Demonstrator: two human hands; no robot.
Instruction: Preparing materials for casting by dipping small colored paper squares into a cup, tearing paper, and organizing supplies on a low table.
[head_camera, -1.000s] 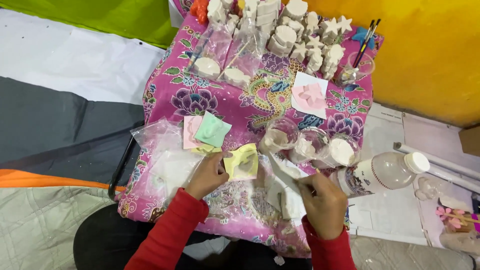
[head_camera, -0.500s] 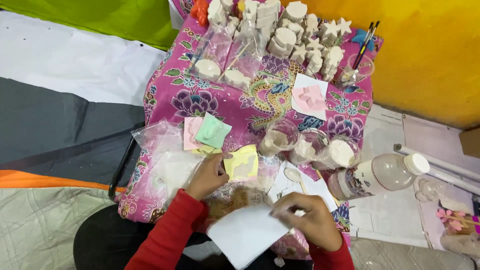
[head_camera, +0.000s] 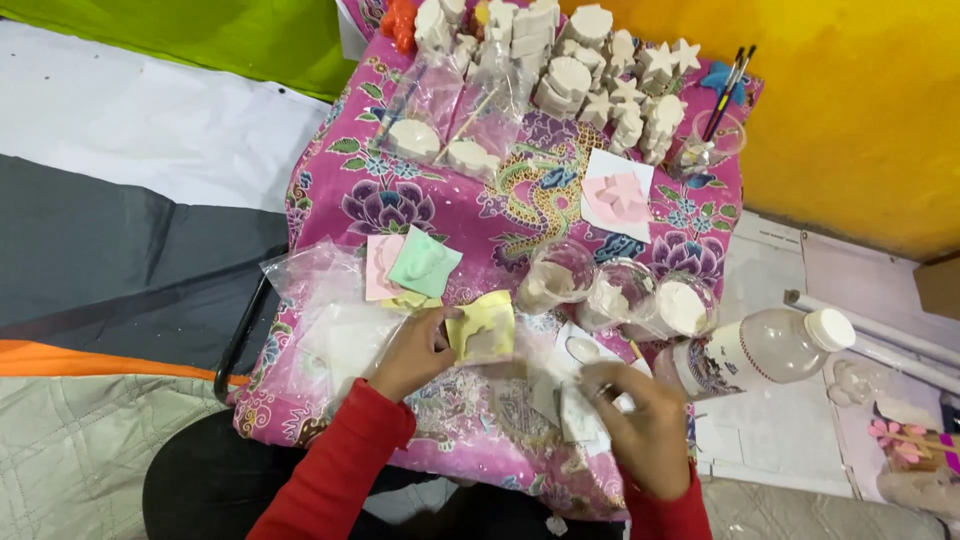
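Pink floral cloth-covered table (head_camera: 330, 200) fills the view. Left hand (head_camera: 412, 350) pinches a pale yellow soft square mould (head_camera: 483, 328) by its left edge, held just above the cloth. The mould lies up-left of the right hand (head_camera: 640, 425), so the left hand is nearer. Right hand curls around a folded white paper piece (head_camera: 572, 412). The mould looks roughly square, with no clear long axis.

Glossy floral pink cloth (head_camera: 480, 210) covers the table, bearing matt white plaster casts (head_camera: 570, 75), a soft matt yellow mould (head_camera: 482, 328), clear crinkled plastic bags (head_camera: 305, 280), transparent cups (head_camera: 560, 275) and a translucent plastic bottle (head_camera: 760, 350).
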